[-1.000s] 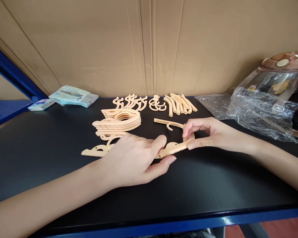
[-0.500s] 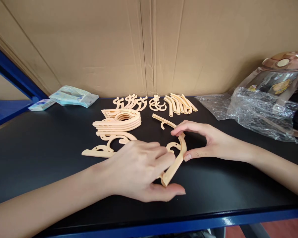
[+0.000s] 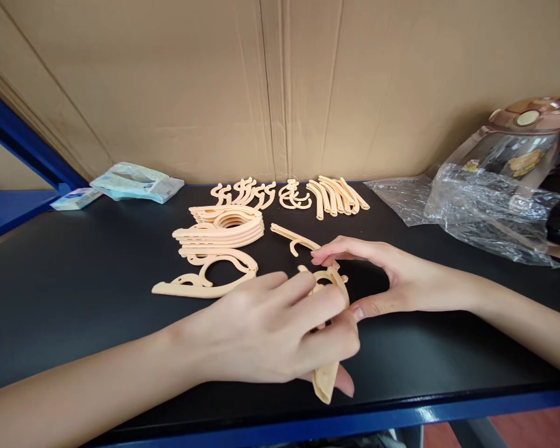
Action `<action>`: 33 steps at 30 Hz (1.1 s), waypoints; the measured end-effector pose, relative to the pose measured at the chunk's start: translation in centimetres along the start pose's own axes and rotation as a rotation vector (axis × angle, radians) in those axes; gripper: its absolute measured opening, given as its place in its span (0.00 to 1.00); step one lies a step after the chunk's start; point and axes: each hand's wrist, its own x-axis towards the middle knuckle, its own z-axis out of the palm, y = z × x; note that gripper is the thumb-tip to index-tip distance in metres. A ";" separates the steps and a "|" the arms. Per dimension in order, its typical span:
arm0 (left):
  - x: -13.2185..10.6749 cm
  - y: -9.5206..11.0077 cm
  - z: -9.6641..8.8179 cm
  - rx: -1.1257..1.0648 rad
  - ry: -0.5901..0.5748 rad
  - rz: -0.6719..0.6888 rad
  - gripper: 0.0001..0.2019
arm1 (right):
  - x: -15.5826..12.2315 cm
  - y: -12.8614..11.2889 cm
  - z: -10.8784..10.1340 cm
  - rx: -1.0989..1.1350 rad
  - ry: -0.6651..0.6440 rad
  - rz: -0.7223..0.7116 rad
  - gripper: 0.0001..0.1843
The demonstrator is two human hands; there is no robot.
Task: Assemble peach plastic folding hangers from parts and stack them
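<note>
A beige plastic folding clothes hanger (image 3: 325, 381) lies between my hands, bent at its middle. My left hand (image 3: 280, 326) wraps its fingers over the near arm, whose tip sticks out below them. At the joint, my right hand (image 3: 382, 270) pinches the hanger, fingertips on the far side and thumb on the near side. The far arm (image 3: 292, 233) reaches back left, with a small curved notch under it. Left of my hands lies another folding hanger (image 3: 193, 289), in front of a stack of hanger parts (image 3: 219, 233). My left fingers hide part of the held hanger.
Loose hooks (image 3: 245, 191) and curved arm pieces (image 3: 338, 196) lie along the back of the black table (image 3: 74, 267). Tissue packs (image 3: 137, 182) sit back left. At right, clear plastic bags (image 3: 490, 208) lie before a bottle (image 3: 518, 146). A cardboard wall (image 3: 168, 81) closes the back.
My left hand has shifted right and closed round the near arm, which has swung toward the table's front edge. The far arm has moved slightly left and nearer. The right hand has barely moved.
</note>
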 end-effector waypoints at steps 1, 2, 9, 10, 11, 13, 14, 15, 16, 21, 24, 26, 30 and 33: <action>0.0 -0.1 0.0 -0.007 -0.014 -0.016 0.20 | 0.0 0.0 0.0 0.000 0.001 0.005 0.36; -0.1 -0.2 0.0 -0.020 -0.032 -0.026 0.19 | 0.0 0.0 0.0 -0.001 0.005 0.011 0.36; -0.4 -0.4 0.7 -0.173 -0.109 -0.040 0.16 | -0.1 0.3 -0.2 -0.038 0.011 0.001 0.34; -0.4 -0.4 0.8 -0.186 -0.103 -0.051 0.14 | 0.0 0.4 -0.1 -0.040 0.011 -0.010 0.34; -0.4 -0.4 0.8 -0.189 -0.093 -0.064 0.13 | 0.0 0.4 -0.1 -0.040 0.012 -0.026 0.34; -0.4 -0.5 0.7 -0.162 -0.075 -0.102 0.12 | 0.1 0.6 -0.1 -0.035 0.030 -0.052 0.33; -0.4 -0.6 0.6 -0.132 -0.067 -0.129 0.12 | 0.2 0.6 0.0 -0.030 0.045 -0.056 0.32; -0.4 -0.8 0.6 -0.095 -0.054 -0.160 0.13 | 0.3 0.6 0.0 -0.023 0.064 -0.057 0.31; -0.4 -1.0 0.5 -0.058 -0.041 -0.193 0.14 | 0.3 0.6 0.0 -0.015 0.086 -0.055 0.31; -0.6 -2.1 0.9 -0.015 -0.034 -0.375 0.12 | 0.4 1.0 -0.2 -0.030 0.181 -0.015 0.29; -0.8 -2.6 1.4 -0.077 -0.080 -0.448 0.11 | 0.4 1.3 -0.4 -0.036 0.236 -0.010 0.27; -0.9 -2.7 1.7 -0.124 -0.115 -0.475 0.10 | 0.4 1.5 -0.4 -0.042 0.275 -0.017 0.25; -1.1 -2.8 2.0 -0.176 -0.180 -0.528 0.09 | 0.5 1.8 -0.5 -0.066 0.335 -0.032 0.22; -1.1 -3.0 2.1 -0.188 -0.226 -0.554 0.08 | 0.6 2.0 -0.5 -0.091 0.373 -0.012 0.22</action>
